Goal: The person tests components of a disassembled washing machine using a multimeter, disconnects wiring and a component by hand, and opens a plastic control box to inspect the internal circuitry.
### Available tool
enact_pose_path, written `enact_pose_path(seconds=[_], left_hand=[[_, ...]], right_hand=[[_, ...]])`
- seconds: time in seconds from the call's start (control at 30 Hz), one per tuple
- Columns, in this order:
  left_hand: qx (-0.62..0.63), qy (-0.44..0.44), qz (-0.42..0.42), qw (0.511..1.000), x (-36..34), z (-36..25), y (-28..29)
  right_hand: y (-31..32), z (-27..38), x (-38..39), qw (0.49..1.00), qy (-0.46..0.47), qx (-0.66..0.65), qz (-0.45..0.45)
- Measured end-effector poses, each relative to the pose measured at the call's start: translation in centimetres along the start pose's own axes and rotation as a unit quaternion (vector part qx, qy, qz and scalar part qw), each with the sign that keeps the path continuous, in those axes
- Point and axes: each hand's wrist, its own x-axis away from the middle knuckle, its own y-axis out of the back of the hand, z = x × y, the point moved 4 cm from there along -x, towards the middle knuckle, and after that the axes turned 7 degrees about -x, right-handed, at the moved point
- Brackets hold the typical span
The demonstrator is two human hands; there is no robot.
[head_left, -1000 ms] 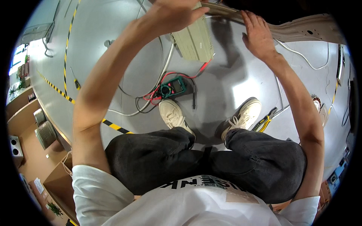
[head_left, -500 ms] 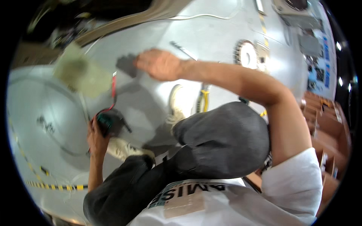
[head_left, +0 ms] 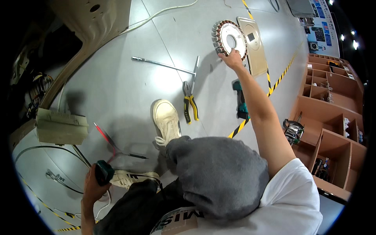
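Note:
Reaching far forward, my right hand (head_left: 233,58) has its fingers on the near rim of a motor stator (head_left: 223,31), a white ring edged with copper-wound teeth. The hand looks closed round that rim; its underside fingers are hidden. At lower left, my left hand (head_left: 93,186) grips a dark green and black multimeter (head_left: 104,172). A red test probe (head_left: 102,132) and a black test probe (head_left: 135,155) lie beyond the meter, near my shoes. A beige box-like piece (head_left: 62,127) is close to the left hand's far side.
On the grey floor lie yellow-black pliers (head_left: 189,103), a long metal T-handle wrench (head_left: 162,64) and a green power tool (head_left: 241,101). Beside the stator is a beige metal panel (head_left: 255,58). A vehicle body (head_left: 90,31) edges the upper left; brown compartment shelves (head_left: 333,111) stand at right.
My right hand has swung from the middle left out to the stator at far right and taken hold of its rim. The left hand keeps the multimeter. The view has turned.

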Motion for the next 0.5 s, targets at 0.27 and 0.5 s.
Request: enact_pose_path(seconds=[0.27,0.5], left_hand=[[0.111,0.028,0.357,0.927,-2.4,-7.7,8.0],[0.256,-0.01,0.374,0.891,-2.9,-9.9,11.6]], right_hand=[[-2.0,2.2,-7.6,0.989,-0.065,-0.11,0.078],[-3.2,3.1,-8.1,0.992,-0.101,-0.079,-0.018]])
